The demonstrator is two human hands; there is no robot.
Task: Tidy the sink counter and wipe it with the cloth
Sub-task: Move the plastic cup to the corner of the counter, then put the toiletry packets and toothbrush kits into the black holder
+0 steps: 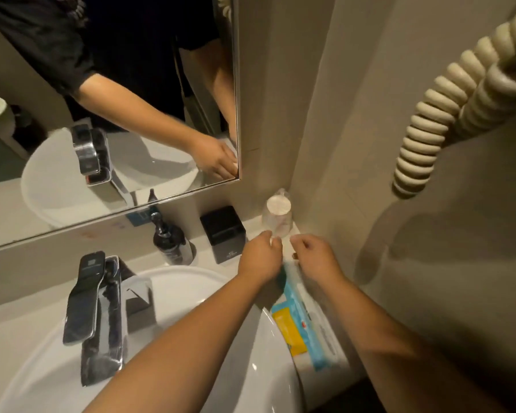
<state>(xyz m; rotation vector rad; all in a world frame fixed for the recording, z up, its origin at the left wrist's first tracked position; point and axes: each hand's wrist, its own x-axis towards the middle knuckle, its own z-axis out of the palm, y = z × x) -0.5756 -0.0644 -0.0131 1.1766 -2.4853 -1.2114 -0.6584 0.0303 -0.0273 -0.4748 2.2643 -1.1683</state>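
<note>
My left hand [261, 254] and my right hand [313, 253] are close together over the white counter [286, 248] in the back right corner, fingers curled downward. Just behind them an upturned clear glass [276, 217] stands against the wall. Something small and white shows at my left fingertips; I cannot tell whether it is held or what it is. A blue and yellow packet [306, 323] lies on the counter under my right forearm. No cloth is clearly visible.
A black square box [224, 234] and a dark pump bottle [172, 241] stand at the back of the counter. The chrome faucet [97, 305] rises over the round white basin [191, 281]. A mirror [102, 114] hangs above, and a coiled cream cord [429, 120] hangs on the right wall.
</note>
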